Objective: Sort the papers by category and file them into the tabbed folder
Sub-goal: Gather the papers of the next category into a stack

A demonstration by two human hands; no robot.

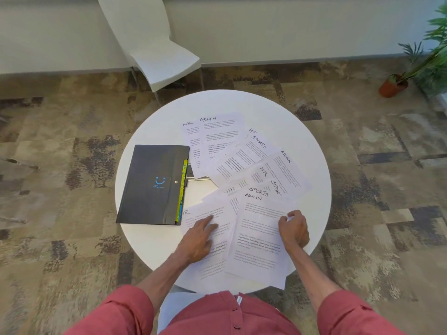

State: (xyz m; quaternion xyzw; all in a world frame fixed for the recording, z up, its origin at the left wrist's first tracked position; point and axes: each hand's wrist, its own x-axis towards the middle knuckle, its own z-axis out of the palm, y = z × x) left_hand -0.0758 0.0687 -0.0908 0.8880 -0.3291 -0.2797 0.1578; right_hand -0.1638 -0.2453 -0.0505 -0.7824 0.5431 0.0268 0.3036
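Start nearest, at the near side of the round white worktop: press down with the left hand, fingers straight and laid flat on the near HR sheet, to stop anything beneath from sliding. With the right hand, fingers curled and apparently pinching the right edge of the near ADMIN sheet, lift that edge only a little and draw the sheet rightward, clear of the overlapped HR sheet; pinch lightly to avoid creasing such thin paper. Treat this, judging by the mixed headings and the closed folder, as early sorting with nothing filed yet. Read each handwritten heading before moving anything, and take top sheets first, to avoid dragging neighbours out of the overlapping fan. Next out, gather the SPORTS sheets just beyond, then the middle HR sheet and the middle ADMIN sheet further right, building one squared pile per heading on bare worktop. Leave the tabbed folder, lying closed on the left just beside the fan with coloured tabs poking out along its right edge, alone until ready with all piles; then undo the snap button and match each pile to a tab, checking the tab labels up close, too small to read from here. Last, reach to the far side for the far ADMIN sheet and the far HR sheet tucked partly under it.
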